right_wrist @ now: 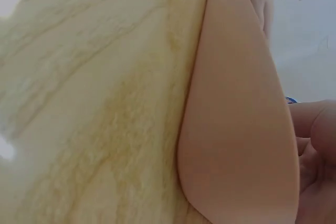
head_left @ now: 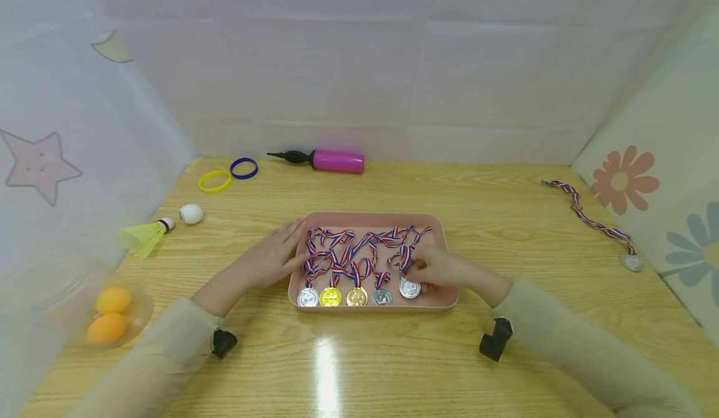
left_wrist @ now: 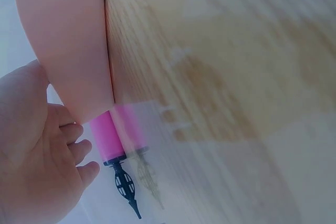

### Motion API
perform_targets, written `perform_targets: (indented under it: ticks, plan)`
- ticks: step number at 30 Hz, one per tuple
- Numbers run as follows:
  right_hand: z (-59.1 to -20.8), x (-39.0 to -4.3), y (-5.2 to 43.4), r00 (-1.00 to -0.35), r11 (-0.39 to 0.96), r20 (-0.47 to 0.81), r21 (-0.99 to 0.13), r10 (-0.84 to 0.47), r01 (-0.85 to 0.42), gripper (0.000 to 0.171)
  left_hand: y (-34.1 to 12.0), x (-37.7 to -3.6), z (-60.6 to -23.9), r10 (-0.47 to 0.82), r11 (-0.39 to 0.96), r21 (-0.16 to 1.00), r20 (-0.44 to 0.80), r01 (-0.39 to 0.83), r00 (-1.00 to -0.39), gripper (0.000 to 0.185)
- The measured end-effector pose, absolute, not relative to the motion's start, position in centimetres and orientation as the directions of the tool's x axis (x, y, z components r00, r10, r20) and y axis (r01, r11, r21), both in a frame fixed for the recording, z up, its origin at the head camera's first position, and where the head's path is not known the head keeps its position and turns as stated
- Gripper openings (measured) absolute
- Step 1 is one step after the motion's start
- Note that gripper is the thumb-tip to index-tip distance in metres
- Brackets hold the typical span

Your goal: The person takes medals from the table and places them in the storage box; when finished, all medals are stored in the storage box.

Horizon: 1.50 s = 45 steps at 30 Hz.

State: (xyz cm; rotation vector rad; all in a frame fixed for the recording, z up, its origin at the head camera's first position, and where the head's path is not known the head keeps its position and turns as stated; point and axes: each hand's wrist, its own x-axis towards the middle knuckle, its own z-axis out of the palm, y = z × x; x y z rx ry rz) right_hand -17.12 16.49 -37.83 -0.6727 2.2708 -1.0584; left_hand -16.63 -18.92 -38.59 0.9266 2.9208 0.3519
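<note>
A pink tray (head_left: 373,220) holds several medals with red, white and blue ribbons (head_left: 342,252). Along its near side lie a silver medal (head_left: 308,297), a bright gold medal (head_left: 330,296), a duller gold medal (head_left: 357,296) and a dark silver medal (head_left: 382,297). At the tray's right end, my right hand (head_left: 440,267) pinches another silver medal (head_left: 410,287) near its ribbon; the tray wall hides part of these fingers in the right wrist view. My left hand (head_left: 275,256) rests at the tray's left end, fingers fairly straight along the far left corner, thumb over the rim.
Behind the tray lies a pink hand pump (head_left: 338,161). To the left are yellow (head_left: 215,181) and blue wristbands (head_left: 244,168), a white ball (head_left: 191,214), a yellow shuttlecock (head_left: 145,237) and a clear container with orange balls (head_left: 109,315). Far right lies another ribboned medal (head_left: 631,262).
</note>
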Motion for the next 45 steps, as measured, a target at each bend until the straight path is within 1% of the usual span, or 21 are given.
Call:
perform_targets:
  ticks: [3, 9, 15, 21, 26, 29, 35, 42, 45]
  plan:
    - [-38.1, -16.8, 16.2, -0.721, 0.582, -0.277, -0.785, -0.635, -0.211, 0.008, -18.9, -16.6, -38.6, 0.571, 0.796, 0.237, 0.009, 0.557, -0.821, 0.065]
    - [-38.4, -16.5, 15.7, -0.703, 0.580, -0.323, -0.800, -0.633, -0.154, 0.008, -18.8, -16.6, -38.6, 0.569, 0.798, 0.241, 0.003, 0.552, -0.823, 0.065]
    - [-38.5, -16.4, 15.5, -0.675, 0.574, -0.336, -0.803, -0.657, -0.158, 0.006, -18.8, -16.6, -38.4, 0.574, 0.793, 0.243, 0.007, 0.558, -0.819, 0.065]
    - [-38.4, -16.4, 15.4, -0.676, 0.591, -0.318, -0.778, -0.665, -0.215, 0.010, -18.7, -16.6, -38.3, 0.574, 0.794, 0.243, 0.002, 0.557, -0.819, 0.065]
    - [-38.4, -16.3, 15.3, -0.703, 0.632, -0.298, -0.725, -0.646, -0.273, 0.013, -18.8, -16.6, -38.3, 0.574, 0.795, 0.240, -0.003, 0.557, -0.819, 0.066]
    - [-38.4, -16.3, 15.2, -0.712, 0.649, -0.295, -0.704, -0.637, -0.289, 0.015, -18.8, -16.6, -38.4, 0.573, 0.797, 0.238, -0.006, 0.556, -0.819, 0.066]
    - [-38.3, -16.2, 15.1, -0.720, 0.654, -0.287, -0.696, -0.632, -0.297, 0.015, -18.7, -16.6, -38.2, 0.574, 0.795, 0.242, -0.008, 0.555, -0.819, 0.065]
    - [-38.1, -16.4, 15.5, -0.711, 0.664, -0.303, -0.685, -0.634, -0.300, 0.015, -18.7, -16.6, -38.3, 0.575, 0.794, 0.247, -0.009, 0.555, -0.818, 0.065]
    - [-37.6, -16.4, 15.8, -0.700, 0.672, -0.297, -0.655, -0.649, -0.345, 0.015, -18.8, -16.6, -38.3, 0.576, 0.794, 0.245, -0.007, 0.557, -0.818, 0.066]
